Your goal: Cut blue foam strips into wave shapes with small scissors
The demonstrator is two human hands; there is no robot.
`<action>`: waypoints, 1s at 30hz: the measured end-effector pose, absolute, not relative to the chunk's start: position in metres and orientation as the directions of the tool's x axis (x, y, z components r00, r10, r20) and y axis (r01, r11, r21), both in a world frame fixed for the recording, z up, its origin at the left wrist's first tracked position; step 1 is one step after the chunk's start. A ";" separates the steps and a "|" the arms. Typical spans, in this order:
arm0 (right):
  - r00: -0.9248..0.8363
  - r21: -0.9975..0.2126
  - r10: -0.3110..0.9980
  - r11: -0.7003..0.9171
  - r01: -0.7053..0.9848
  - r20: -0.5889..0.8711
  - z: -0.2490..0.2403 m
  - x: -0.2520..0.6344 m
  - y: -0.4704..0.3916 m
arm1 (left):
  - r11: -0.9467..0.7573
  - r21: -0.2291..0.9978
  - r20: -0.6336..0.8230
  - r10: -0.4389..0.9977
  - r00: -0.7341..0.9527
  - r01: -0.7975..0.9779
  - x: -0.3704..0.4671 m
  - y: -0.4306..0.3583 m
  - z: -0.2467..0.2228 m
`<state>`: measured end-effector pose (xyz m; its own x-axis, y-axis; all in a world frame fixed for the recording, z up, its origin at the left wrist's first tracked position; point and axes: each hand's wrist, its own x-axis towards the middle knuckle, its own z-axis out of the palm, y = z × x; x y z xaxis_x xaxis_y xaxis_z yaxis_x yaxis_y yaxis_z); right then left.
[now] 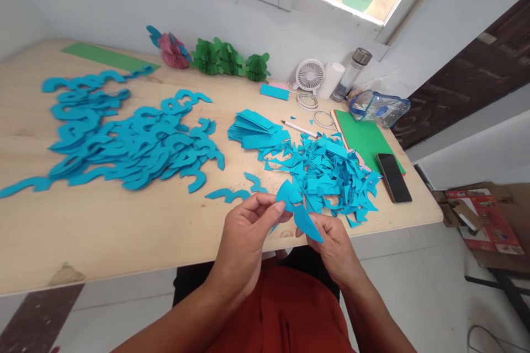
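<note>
A curved blue paper piece [307, 223] is held between both hands over the table's front edge. My left hand [252, 223] pinches its left end between thumb and fingers. My right hand [331, 240] is closed at the lower right part of the paper; whether it holds anything else is hidden. Left of the hands lies a large heap of wavy blue cut-outs [153, 138], with a few loose ones nearer. Just beyond my right hand spreads a pile of blue scraps [331, 171], and a stack of blue paper strips [254, 128] sits behind.
The wooden table [136, 231] carries a pencil [298, 128], tape rings, a small fan [309, 75], a bottle [351, 74], a clear pouch [379, 107], green paper [360, 135] and a phone [393, 177]. Green paper decorations [217, 57] stand along the wall.
</note>
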<state>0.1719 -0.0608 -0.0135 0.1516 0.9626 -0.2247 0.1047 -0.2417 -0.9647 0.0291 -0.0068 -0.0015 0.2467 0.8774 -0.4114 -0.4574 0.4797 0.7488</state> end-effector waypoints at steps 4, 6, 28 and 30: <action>0.146 -0.969 0.963 -0.239 0.065 -0.228 -0.014 0.171 -0.060 | 0.508 0.729 -0.445 0.861 0.247 -0.459 0.029 -0.008 -0.002; 0.147 -0.969 0.963 -0.238 0.073 -0.226 -0.015 0.170 -0.060 | 0.511 0.716 -0.447 0.859 0.249 -0.475 0.030 -0.009 -0.002; 0.110 -0.962 0.960 -0.266 0.062 -0.258 -0.017 0.167 -0.060 | 0.521 0.689 -0.486 0.848 0.211 -0.504 0.028 -0.012 -0.002; 0.112 -0.959 0.957 -0.275 0.069 -0.266 -0.016 0.167 -0.060 | 0.528 0.683 -0.498 0.842 0.209 -0.505 0.027 -0.012 -0.001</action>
